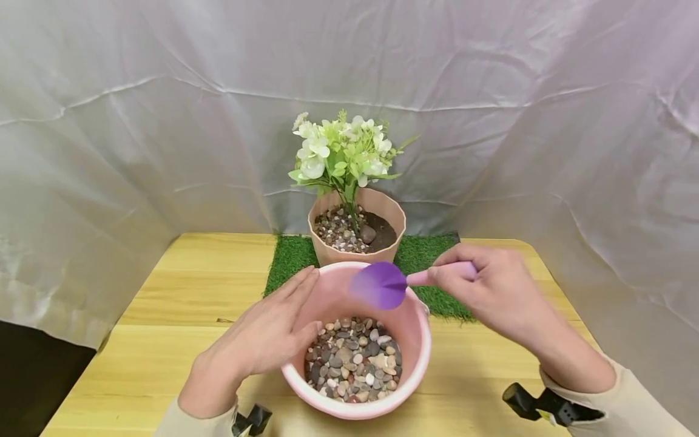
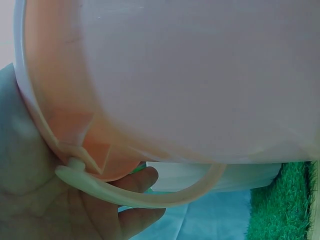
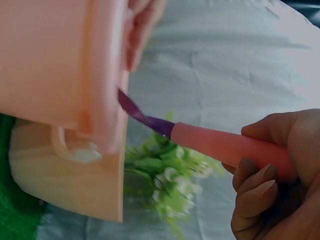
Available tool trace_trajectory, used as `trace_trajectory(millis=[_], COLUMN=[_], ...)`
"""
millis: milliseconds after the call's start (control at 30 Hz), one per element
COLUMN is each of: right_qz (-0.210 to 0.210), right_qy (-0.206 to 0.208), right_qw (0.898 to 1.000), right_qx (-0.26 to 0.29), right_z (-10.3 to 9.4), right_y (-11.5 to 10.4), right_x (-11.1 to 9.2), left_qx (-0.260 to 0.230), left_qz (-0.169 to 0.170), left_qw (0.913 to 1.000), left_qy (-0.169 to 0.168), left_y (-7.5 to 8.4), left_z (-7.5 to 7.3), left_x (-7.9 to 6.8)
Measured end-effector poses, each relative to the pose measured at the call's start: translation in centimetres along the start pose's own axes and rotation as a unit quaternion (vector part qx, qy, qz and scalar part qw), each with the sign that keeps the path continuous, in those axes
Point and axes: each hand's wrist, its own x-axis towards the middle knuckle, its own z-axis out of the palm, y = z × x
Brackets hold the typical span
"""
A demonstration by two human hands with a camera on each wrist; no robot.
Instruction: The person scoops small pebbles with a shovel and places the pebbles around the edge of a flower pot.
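Observation:
A pink bucket (image 1: pixel 423 358) with a pale rim stands at the front, with mixed pebbles (image 1: pixel 355 364) in its bottom. My left hand (image 1: pixel 267 331) holds the bucket's left rim, thumb over the inside. In the left wrist view its fingers (image 2: pixel 137 220) lie outside the wall, behind the curved bucket handle (image 2: pixel 150 200). My right hand (image 1: pixel 494 285) grips the pink handle of a small trowel (image 1: pixel 390 288). The trowel's purple blade is above the bucket's back right rim, blurred at its left side. In the right wrist view the blade (image 3: pixel 137 114) appears edge-on.
Behind the bucket a peach flowerpot (image 1: pixel 393 209) holds pebbles, dark soil and a plant with white flowers (image 1: pixel 344 152). It stands on a green turf mat (image 1: pixel 289 258). A wooden table (image 1: pixel 164 340) is underneath, with grey cloth (image 1: pixel 218 133) hanging around it.

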Motion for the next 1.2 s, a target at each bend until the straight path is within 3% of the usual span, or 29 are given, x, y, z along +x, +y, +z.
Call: trace_trajectory(millis=[167, 333, 567, 733, 900, 1200], right_qz=[-0.050, -0.088, -0.117, -0.149, -0.209, -0.231], right_qy=[-0.016, -0.063, -0.104, -0.104, -0.080, -0.088], right_qw=[0.997, 0.989, 0.979, 0.973, 0.952, 0.936], right_qx=[-0.055, -0.097, -0.129, -0.144, -0.207, -0.252], right_z=[2.5, 4.9, 6.5, 6.8, 7.2, 8.1], right_y=[0.1, 0.1, -0.5, -1.3, -1.9, -3.0], right_x=[0.1, -0.1, -0.4, -0.5, -0.6, -0.3], left_qx=[0.001, 0.000, -0.002, -0.002, -0.004, -0.005], left_qz=[0.001, 0.001, 0.003, 0.003, 0.003, 0.005], left_qw=[1.0000, 1.0000, 1.0000, 1.0000, 1.0000, 0.9999], left_qy=[0.001, 0.004, 0.002, 0.001, 0.004, 0.011], left_y=[0.0, 0.0, -0.1, 0.0, 0.0, 0.0], left_z=[0.0, -0.1, -0.1, 0.0, 0.0, 0.1], left_x=[0.0, 0.0, 0.1, 0.1, 0.1, 0.0])
